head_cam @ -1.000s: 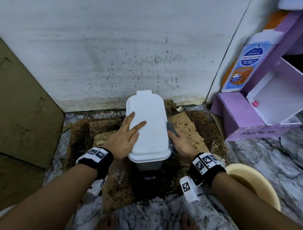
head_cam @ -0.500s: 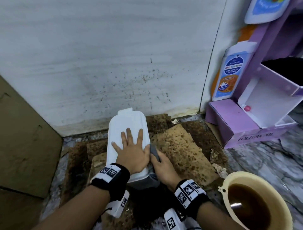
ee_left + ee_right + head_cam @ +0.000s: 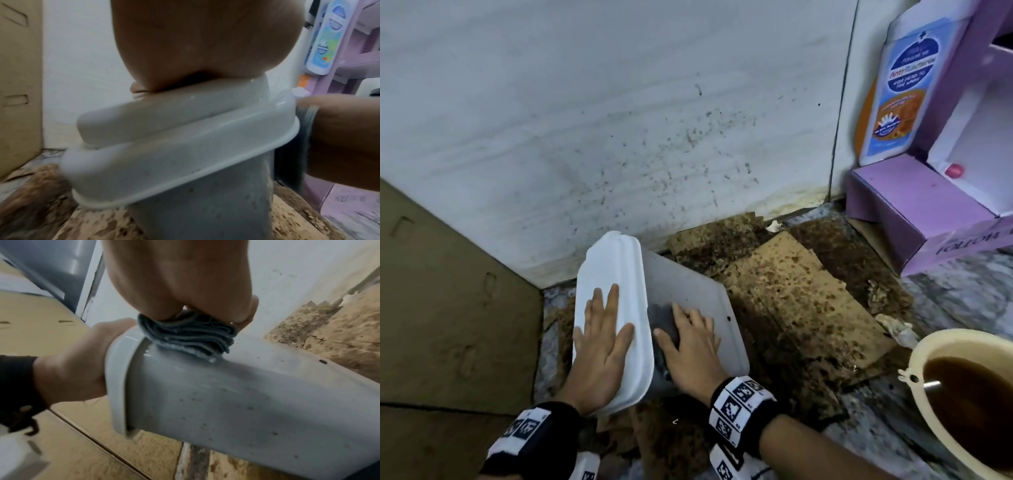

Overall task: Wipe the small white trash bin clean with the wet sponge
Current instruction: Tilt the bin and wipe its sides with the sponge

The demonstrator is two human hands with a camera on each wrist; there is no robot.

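Observation:
The small white trash bin [image 3: 688,284] is tipped over to the left, its lid [image 3: 613,274] facing left and its speckled side wall facing up. My left hand [image 3: 602,342] lies flat on the lid with straight fingers. My right hand [image 3: 691,346] holds the folded grey wet sponge [image 3: 662,317] and presses it on the side wall just under the lid's rim. In the right wrist view the sponge [image 3: 191,335] is bunched under my curled fingers against the bin [image 3: 226,394]. In the left wrist view the lid [image 3: 164,129] sits under my palm.
A cream basin [image 3: 928,342] of brown water stands at the right front. A purple box [image 3: 914,205] and a soap bottle [image 3: 904,92] stand at the back right. Wet stained cardboard [image 3: 791,298] covers the floor, a brown board [image 3: 448,308] leans at left, and a spattered wall [image 3: 619,102] rises behind.
The bin went from upright to tipped over leftward. My left hand stayed on the lid, and my right hand with the sponge moved onto the upturned side wall.

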